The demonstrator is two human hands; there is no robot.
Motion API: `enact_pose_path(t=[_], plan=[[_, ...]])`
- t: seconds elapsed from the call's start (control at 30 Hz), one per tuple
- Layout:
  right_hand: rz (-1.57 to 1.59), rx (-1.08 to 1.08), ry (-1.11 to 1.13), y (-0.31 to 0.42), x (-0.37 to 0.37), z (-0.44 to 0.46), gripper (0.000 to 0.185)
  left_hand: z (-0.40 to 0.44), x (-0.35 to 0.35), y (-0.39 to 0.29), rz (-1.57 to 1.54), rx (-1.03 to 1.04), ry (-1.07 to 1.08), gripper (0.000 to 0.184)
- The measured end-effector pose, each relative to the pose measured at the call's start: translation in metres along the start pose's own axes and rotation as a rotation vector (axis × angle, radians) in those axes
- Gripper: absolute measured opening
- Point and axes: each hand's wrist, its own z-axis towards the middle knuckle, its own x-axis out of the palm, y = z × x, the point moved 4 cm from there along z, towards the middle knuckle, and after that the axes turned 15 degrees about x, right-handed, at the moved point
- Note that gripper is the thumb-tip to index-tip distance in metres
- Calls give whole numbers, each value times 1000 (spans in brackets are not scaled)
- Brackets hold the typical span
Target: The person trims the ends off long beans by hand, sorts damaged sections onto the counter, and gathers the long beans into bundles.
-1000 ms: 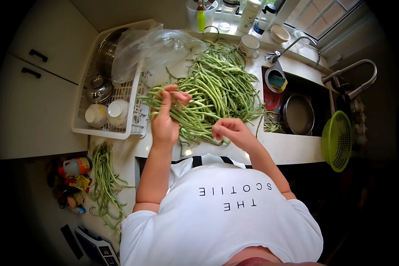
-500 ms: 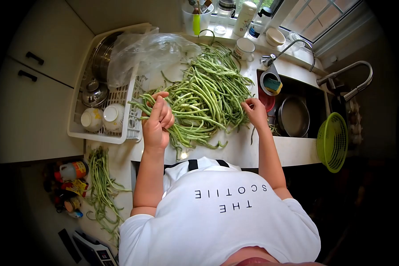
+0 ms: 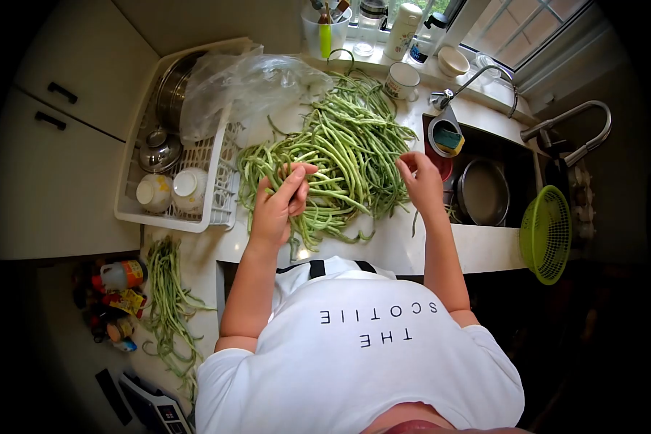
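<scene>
A large heap of long green beans (image 3: 340, 145) spreads over the white counter in front of me. My left hand (image 3: 282, 204) is over the heap's near left side, its fingers curled around some long beans whose ends show beside the palm; thumb and forefinger come close together. At the heap's right edge, beside the sink, my right hand (image 3: 423, 182) has thumb and forefinger drawn together in a pinch. Whatever lies between those fingertips, if anything, is too small to make out. A smaller bunch of long beans (image 3: 170, 304) lies on the counter to the left.
A white dish rack (image 3: 213, 173) with bowls and pots stands left, a clear plastic bag (image 3: 231, 94) over it. At right are the sink (image 3: 517, 155) with a pan (image 3: 482, 192) and a green colander (image 3: 546, 235). A mug (image 3: 401, 81) stands behind the beans.
My left hand has moved right and slightly down, and the beans that stuck out to its left have shifted back toward the heap. My right hand has risen a little, away from the beans' edge.
</scene>
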Motion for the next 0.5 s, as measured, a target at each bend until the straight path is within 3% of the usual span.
enact_pose_path(t=[0.07,0.2,0.27,0.3,0.37,0.47,0.5], plan=[[-109,110,29,-12,8,-4,24,0,-4,-1,-4,7,-21,22],[-112,12,41,-39,29,-3,24,0,-7,1,-16,7,-45,22],[307,225,315,-44,36,-2,25,0,-6,2,1,-14,-42,22],[308,225,314,-38,33,-1,25,0,-4,2,2,-13,-41,22],[826,241,435,-25,23,0,27,-1,0,1,28,-6,-18,22],[1017,344,599,2,8,-7,30,-1,2,2,50,-14,-3,21],[930,308,698,5,7,-10,32,-1,2,3,51,-12,-2,21]])
